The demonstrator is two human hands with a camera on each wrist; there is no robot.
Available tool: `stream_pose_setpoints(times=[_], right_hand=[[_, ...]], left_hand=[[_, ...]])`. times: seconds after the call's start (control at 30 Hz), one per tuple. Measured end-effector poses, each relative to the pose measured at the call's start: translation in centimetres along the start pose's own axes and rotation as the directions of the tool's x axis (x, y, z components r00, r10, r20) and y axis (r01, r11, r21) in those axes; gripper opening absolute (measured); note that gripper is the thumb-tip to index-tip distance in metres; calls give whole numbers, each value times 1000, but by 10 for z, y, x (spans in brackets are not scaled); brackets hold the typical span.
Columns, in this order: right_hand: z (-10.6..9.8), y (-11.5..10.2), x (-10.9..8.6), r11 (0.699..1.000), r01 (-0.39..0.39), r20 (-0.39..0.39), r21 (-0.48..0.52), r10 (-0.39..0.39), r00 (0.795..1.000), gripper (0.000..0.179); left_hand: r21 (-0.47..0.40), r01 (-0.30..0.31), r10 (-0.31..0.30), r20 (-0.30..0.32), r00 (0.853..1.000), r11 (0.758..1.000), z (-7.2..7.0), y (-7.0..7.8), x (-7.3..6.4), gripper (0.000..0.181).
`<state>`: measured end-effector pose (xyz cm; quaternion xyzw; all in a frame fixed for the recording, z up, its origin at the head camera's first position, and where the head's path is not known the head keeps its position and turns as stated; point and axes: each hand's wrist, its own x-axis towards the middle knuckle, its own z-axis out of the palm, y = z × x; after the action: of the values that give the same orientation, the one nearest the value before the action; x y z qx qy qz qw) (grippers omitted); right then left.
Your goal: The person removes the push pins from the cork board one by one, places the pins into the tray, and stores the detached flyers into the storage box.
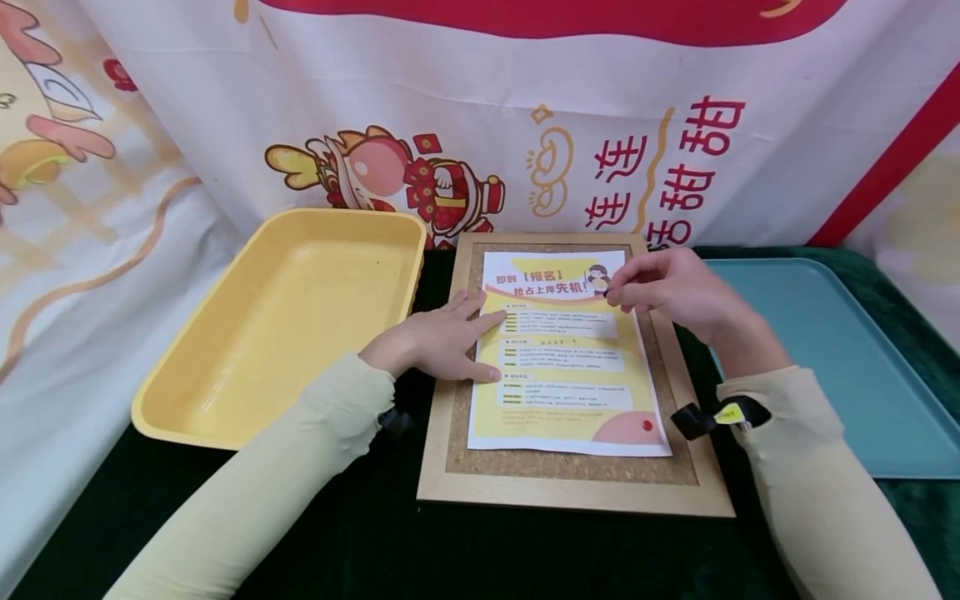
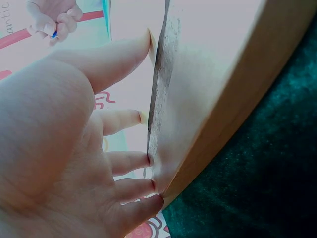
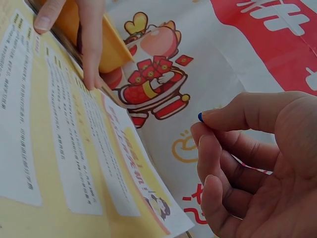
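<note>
A yellow printed sheet (image 1: 562, 425) lies on a wood-framed cork board (image 1: 570, 468). Its lower right corner has a red pushpin (image 1: 648, 426) in it. My left hand (image 1: 447, 340) is spread with straight fingers over the sheet's left edge and the frame. Above the sheet's upper right corner, my right hand (image 1: 678, 292) pinches a small blue pushpin (image 3: 200, 117) between thumb and forefinger. Most of that pushpin is hidden by the fingertips; the right wrist view shows it apart from the paper.
To the left of the board stands a yellow plastic tub (image 1: 330, 275). A flat blue tray (image 1: 847, 367) lies on the right, partly behind the right forearm. Dark green cloth (image 1: 525, 558) covers the table, and a printed white curtain (image 1: 480, 92) hangs behind.
</note>
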<state>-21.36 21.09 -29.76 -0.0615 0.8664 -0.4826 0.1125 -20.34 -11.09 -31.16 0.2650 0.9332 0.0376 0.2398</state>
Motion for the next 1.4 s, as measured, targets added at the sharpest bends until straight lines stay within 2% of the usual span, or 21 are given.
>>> stream_pose_setpoints(times=[0.1, 0.27, 0.47, 0.83, 1.13, 1.4], right_hand=[[-7, 4, 0, 1000, -19, -26, 10, 19, 999, 26], [-22, 11, -1, 998, -55, -73, -27, 53, 996, 32], [-35, 17, -1, 995, -92, -96, -24, 90, 991, 37], [-45, 27, 0, 994, -111, -108, 7, 111, 988, 37], [-54, 36, -5, 992, -127, -186, -4, 124, 975, 39], [-61, 43, -5, 990, -138, -222, -4, 134, 966, 37]], left_hand=[[-4, -2, 2, 0, 1000, 1000, 0, 0, 0, 92], [-6, -4, 4, 3, 1000, 1000, 0, 0, 0, 92], [-5, -2, 2, 4, 1000, 1000, 0, 0, -1, 92], [-2, 2, -2, 5, 1000, 1000, 0, -2, 2, 93], [-13, -6, 6, 13, 1000, 1000, -2, 2, 2, 92], [-19, 6, -6, 11, 1000, 1000, -1, 1, -2, 92]])
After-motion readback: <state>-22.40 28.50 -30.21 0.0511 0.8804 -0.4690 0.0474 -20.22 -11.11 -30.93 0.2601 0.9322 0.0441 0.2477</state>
